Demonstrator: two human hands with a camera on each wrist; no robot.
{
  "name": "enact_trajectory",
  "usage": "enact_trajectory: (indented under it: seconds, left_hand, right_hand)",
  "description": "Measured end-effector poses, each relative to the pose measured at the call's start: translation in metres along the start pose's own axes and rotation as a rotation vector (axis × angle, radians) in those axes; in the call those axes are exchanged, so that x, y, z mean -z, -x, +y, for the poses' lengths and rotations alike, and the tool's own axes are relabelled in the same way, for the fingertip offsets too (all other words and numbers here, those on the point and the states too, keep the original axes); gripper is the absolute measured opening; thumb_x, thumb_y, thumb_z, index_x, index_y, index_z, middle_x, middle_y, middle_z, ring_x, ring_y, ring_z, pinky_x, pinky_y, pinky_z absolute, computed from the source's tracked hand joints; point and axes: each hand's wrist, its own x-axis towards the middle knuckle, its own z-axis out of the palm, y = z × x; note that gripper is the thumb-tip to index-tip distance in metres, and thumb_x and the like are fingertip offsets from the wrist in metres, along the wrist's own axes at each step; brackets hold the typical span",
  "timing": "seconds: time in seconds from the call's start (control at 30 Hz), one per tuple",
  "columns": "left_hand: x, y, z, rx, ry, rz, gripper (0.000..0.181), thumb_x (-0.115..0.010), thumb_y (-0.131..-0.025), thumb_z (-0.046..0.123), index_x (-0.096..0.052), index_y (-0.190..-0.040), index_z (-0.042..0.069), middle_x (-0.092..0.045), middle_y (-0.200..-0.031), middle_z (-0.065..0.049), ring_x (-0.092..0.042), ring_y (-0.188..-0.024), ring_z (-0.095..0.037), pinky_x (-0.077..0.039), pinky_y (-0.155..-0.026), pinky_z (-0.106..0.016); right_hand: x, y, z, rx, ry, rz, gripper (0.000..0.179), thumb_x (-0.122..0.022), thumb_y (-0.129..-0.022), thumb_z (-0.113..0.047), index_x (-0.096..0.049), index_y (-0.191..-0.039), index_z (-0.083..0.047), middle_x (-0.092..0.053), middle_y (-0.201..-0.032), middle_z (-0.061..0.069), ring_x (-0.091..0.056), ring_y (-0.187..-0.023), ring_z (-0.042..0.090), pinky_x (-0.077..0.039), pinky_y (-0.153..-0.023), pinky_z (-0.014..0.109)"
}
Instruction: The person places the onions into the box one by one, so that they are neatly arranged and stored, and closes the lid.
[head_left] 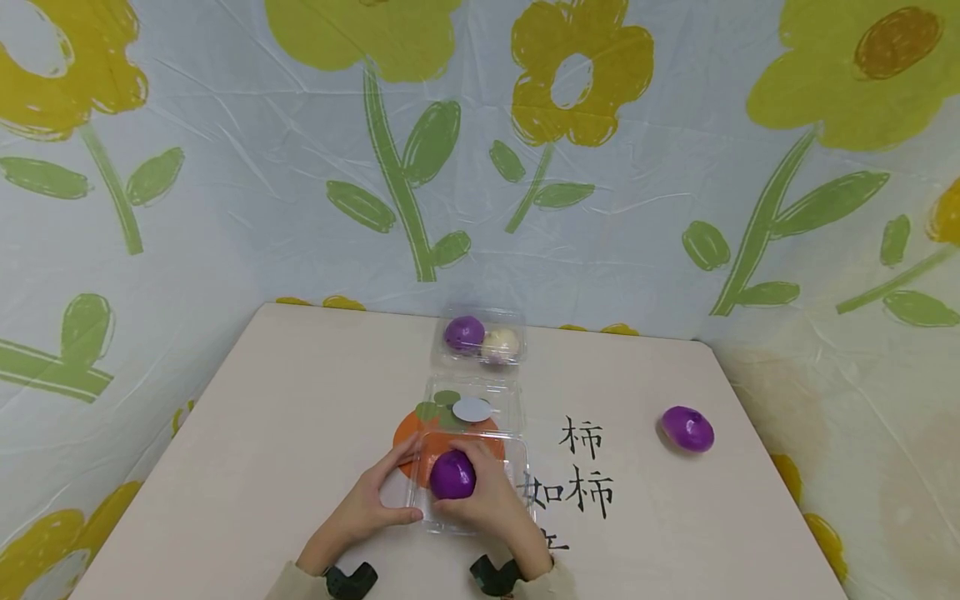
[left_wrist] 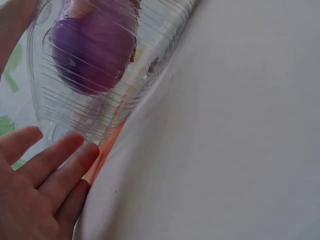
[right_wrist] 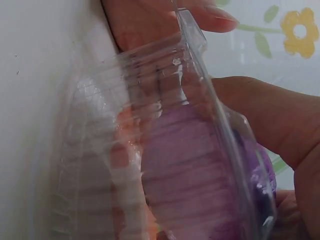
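In the head view, a clear plastic clamshell box [head_left: 517, 454] lies with its lid flipped back away from me. My right hand [head_left: 491, 498] reaches into its near half and grips a purple onion [head_left: 452, 475], thumb and fingers around its sides. Through the ribbed box wall, the same onion shows purple in both wrist views. My left hand [head_left: 362, 504] spreads its thumb and fingers along the box's left side. In the left wrist view, the left fingertips [left_wrist: 90, 150] lie right at the box's edge, extended. The onion's underside is partly hidden by the right hand.
At the back of the table [head_left: 300, 400] stands another clear box [head_left: 517, 321], holding a purple onion [head_left: 464, 334] and a cream one [head_left: 500, 343]. One more purple onion [head_left: 687, 429] lies at the right. An orange persimmon print [head_left: 405, 433] and black characters [head_left: 588, 492] mark the tabletop.
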Motion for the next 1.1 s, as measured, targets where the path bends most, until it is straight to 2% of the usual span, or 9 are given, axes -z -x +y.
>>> enact_trajectory:
  seconds: [0.17,0.4,0.63,0.93,1.1]
  left_hand:
    - [0.0,0.0,0.0,0.005,0.003,-0.001,0.102,-0.088,-0.075,0.02,-0.028,-0.157,0.014,-0.045,-0.152,-0.006,-0.045,-0.137,-0.018,-0.021,-0.114,-0.022]
    - [0.0,0.0,0.002,-0.004,0.022,-0.001,0.104,-0.089,-0.072,0.015,-0.028,-0.157,0.013,-0.047,-0.151,-0.008,-0.048,-0.135,-0.025,-0.021,-0.113,-0.021]
    - [0.0,0.0,0.005,-0.006,0.05,0.003,0.107,-0.09,-0.07,0.009,-0.028,-0.157,0.01,-0.047,-0.15,-0.012,-0.047,-0.134,-0.032,-0.021,-0.112,-0.019]
    - [0.001,0.0,0.002,-0.001,0.01,-0.002,0.105,-0.089,-0.073,0.017,-0.027,-0.157,0.014,-0.046,-0.151,-0.007,-0.046,-0.136,-0.023,-0.022,-0.113,-0.023]
    - [0.001,0.0,0.004,0.011,0.001,-0.001,0.104,-0.089,-0.073,0.018,-0.027,-0.157,0.014,-0.047,-0.151,-0.004,-0.045,-0.137,-0.019,-0.021,-0.113,-0.022]
  right_hand:
    - [-0.004,-0.001,-0.004,-0.009,0.012,-0.004,0.08,-0.09,-0.065,-0.022,-0.055,-0.135,-0.008,-0.055,-0.124,0.007,-0.06,-0.106,0.027,-0.056,-0.084,0.043]
    - [-0.007,-0.002,-0.007,-0.051,0.06,-0.029,0.08,-0.091,-0.064,-0.023,-0.055,-0.135,-0.009,-0.054,-0.126,0.009,-0.059,-0.109,0.029,-0.056,-0.086,0.049]
    - [-0.004,0.001,-0.008,-0.062,0.065,-0.056,0.083,-0.092,-0.066,-0.025,-0.053,-0.138,-0.013,-0.053,-0.131,0.01,-0.057,-0.113,0.031,-0.055,-0.088,0.052]
    - [0.01,0.009,-0.006,-0.057,0.051,-0.067,0.083,-0.092,-0.068,-0.026,-0.051,-0.14,-0.013,-0.051,-0.136,0.011,-0.055,-0.115,0.032,-0.053,-0.089,0.053]
    - [0.016,0.013,-0.004,-0.058,0.025,-0.038,0.082,-0.092,-0.066,-0.021,-0.052,-0.137,-0.01,-0.052,-0.134,0.012,-0.053,-0.119,0.035,-0.05,-0.094,0.057]
